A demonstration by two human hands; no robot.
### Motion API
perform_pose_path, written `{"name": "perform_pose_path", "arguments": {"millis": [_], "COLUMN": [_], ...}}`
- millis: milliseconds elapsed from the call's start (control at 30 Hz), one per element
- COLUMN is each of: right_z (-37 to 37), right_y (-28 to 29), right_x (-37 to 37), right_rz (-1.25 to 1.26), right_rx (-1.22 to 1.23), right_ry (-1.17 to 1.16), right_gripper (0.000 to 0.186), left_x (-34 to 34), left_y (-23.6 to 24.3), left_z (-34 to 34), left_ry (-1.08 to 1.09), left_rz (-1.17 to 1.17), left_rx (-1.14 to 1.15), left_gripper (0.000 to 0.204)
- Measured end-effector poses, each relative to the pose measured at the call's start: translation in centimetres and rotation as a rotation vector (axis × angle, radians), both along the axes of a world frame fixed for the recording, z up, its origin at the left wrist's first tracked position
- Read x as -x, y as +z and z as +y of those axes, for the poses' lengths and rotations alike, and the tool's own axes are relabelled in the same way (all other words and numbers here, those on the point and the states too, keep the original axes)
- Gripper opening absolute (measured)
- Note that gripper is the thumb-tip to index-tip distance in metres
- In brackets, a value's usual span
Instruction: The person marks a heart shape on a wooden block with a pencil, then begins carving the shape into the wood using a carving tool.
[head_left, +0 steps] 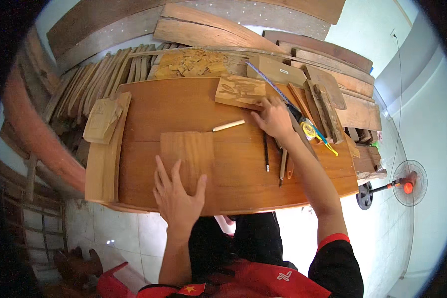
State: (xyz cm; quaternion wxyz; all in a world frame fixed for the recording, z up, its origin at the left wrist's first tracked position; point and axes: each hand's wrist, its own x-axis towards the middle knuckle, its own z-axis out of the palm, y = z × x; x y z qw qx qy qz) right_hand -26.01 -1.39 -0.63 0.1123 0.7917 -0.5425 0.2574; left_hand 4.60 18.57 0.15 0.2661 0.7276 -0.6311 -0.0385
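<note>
Person stands at wooden table (149, 107). Left hand (178, 196), fingers spread flat and grasping nothing, presses a plain wood panel (186, 151) at table's near edge. Pale stick (228, 125) lies mid-table. Right hand (273, 119), fingers loosely extended, touches a carved wood block (239, 92) w/ chisels (275, 161) just beside the wrist.

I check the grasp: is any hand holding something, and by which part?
Nothing is held. The left hand lies flat on the wooden board; the right hand touches the carved panel.

The wooden table (149, 107) carried a plain board (186, 151) near-left, a carved panel (239, 92) far, and chisels (275, 161) right.
</note>
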Motion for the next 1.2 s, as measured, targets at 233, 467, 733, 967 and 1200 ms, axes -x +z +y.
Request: {"name": "perform_pose_path", "arguments": {"millis": [233, 467, 733, 967, 1200], "right_z": [-2.3, 1.6, 6.6, 8.1, 7.9], "right_y": [3.4, 4.5, 1.4, 0.0, -0.6], "right_x": [1.4, 4.9, 4.4, 5.4, 5.5], "right_rz": [-0.014, -0.123, -0.186, -0.441, -0.545], "right_rx": [-0.336, -0.221, -0.032, -0.001, -0.065], "right_ry": [-0.131, 0.256, 0.253, 0.267, 0.256], "right_gripper": [0.043, 0.029, 0.022, 0.017, 0.020], "left_x": [-0.1, 0.3, 1.6, 2.2, 1.9], "left_y": [0.4, 0.1, -0.8, -1.0, -1.3], "left_z": [-0.2, -0.1, 0.6, 0.7, 0.4], "left_ry": [-0.074, -0.063, -0.003, 0.021, 0.027], "left_rz": [0.103, 0.018, -0.105, -0.170, -0.168], "left_rx": [0.011, 0.044, 0.032, 0.030, 0.028], "left_gripper": [0.066, 0.067, 0.074, 0.074, 0.071]}}
